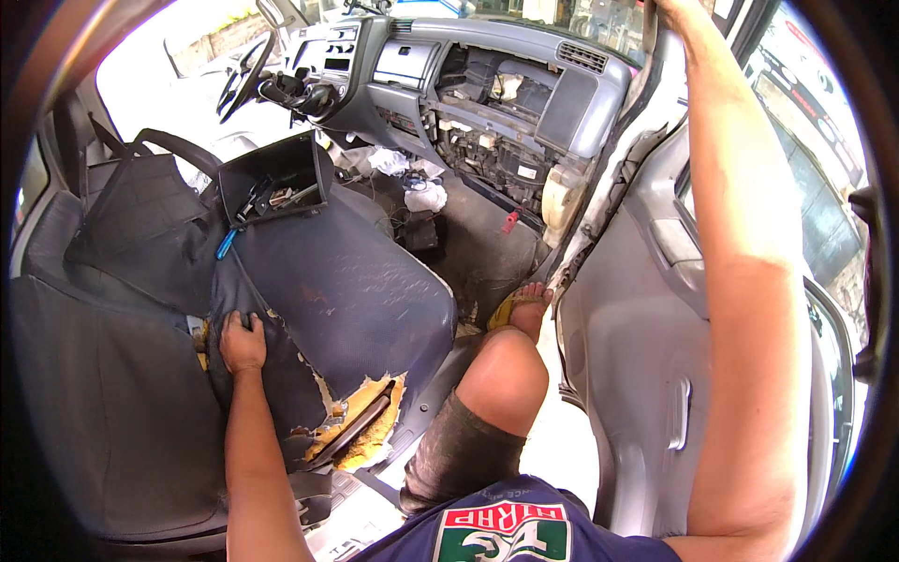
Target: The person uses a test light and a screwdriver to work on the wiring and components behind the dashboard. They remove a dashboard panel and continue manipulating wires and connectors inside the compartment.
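My left hand (242,340) rests on the torn dark seat cover (326,276), fingers slightly curled and apart. Above it, a black open box (272,178) of small tools lies on the seat, with a blue-handled tool (228,243) beside it. Yellow foam (370,445) shows through a tear at the seat's front corner. My right arm reaches up along the doorway to my right hand (667,9), gripping the door frame (650,42) at the top edge, partly cut off.
The dashboard (506,47) has an opened compartment with exposed parts. A steering wheel (245,75) is at the far left. The open door (618,365) flanks my right. My sandalled foot (524,309) is in the footwell, near white crumpled material (426,197) and a red object (510,221).
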Action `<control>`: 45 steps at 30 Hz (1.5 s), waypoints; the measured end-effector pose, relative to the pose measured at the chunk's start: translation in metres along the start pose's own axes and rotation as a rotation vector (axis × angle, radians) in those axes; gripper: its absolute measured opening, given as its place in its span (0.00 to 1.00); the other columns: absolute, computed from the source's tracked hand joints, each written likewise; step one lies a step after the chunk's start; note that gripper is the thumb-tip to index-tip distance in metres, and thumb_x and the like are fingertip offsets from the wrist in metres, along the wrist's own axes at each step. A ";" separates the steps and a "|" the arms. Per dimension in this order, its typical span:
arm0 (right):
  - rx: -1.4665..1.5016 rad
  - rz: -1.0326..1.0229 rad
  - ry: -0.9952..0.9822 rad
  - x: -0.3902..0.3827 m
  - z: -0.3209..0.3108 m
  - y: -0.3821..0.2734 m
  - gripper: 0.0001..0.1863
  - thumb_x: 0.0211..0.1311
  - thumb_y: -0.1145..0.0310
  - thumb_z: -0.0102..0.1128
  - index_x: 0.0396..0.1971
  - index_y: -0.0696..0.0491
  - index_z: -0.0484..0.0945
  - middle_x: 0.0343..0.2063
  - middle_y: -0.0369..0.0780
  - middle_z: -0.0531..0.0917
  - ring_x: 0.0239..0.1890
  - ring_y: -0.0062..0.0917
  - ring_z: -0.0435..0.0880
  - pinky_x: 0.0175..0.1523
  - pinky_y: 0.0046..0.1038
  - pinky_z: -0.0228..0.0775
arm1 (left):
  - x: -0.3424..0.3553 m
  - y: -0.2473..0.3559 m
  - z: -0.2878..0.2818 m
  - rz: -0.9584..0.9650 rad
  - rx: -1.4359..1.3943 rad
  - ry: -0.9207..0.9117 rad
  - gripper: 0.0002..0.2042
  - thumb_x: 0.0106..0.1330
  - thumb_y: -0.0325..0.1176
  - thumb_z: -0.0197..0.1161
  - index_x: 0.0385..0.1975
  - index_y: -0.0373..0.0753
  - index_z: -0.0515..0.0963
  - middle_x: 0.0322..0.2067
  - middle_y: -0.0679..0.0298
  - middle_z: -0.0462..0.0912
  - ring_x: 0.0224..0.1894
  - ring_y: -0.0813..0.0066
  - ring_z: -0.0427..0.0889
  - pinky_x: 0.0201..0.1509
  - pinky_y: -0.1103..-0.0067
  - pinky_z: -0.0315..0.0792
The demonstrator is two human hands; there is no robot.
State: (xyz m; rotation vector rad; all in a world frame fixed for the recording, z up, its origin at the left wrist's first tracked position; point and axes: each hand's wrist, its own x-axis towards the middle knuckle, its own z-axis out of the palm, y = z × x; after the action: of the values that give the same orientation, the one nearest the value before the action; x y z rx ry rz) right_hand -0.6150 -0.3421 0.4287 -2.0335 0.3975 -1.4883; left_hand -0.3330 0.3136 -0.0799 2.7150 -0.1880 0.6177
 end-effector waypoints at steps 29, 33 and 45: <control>-0.483 -0.192 0.007 0.008 -0.006 0.006 0.20 0.60 0.67 0.73 0.45 0.66 0.82 0.33 0.45 0.83 0.33 0.32 0.81 0.35 0.42 0.75 | -0.001 -0.006 0.005 -0.023 0.005 -0.043 0.28 0.76 0.50 0.63 0.65 0.34 0.83 0.65 0.48 0.85 0.64 0.42 0.83 0.69 0.57 0.77; -0.495 -0.160 0.012 0.006 0.000 0.013 0.31 0.59 0.67 0.74 0.58 0.71 0.78 0.48 0.53 0.85 0.49 0.41 0.87 0.51 0.42 0.83 | 0.001 -0.006 0.006 -0.017 -0.002 -0.017 0.28 0.75 0.50 0.63 0.65 0.34 0.82 0.64 0.46 0.85 0.64 0.42 0.84 0.69 0.57 0.77; -0.386 -0.089 0.154 -0.040 0.014 0.005 0.33 0.65 0.64 0.71 0.63 0.69 0.76 0.45 0.57 0.88 0.45 0.44 0.90 0.53 0.45 0.83 | 0.031 0.021 -0.008 -0.179 0.091 -0.142 0.26 0.74 0.52 0.63 0.56 0.35 0.88 0.52 0.42 0.90 0.56 0.37 0.88 0.63 0.53 0.80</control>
State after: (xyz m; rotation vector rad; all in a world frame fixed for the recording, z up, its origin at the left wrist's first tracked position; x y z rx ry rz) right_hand -0.6146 -0.3200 0.3915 -2.2583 0.7120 -1.7364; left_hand -0.3132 0.2953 -0.0529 2.8240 0.0494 0.3924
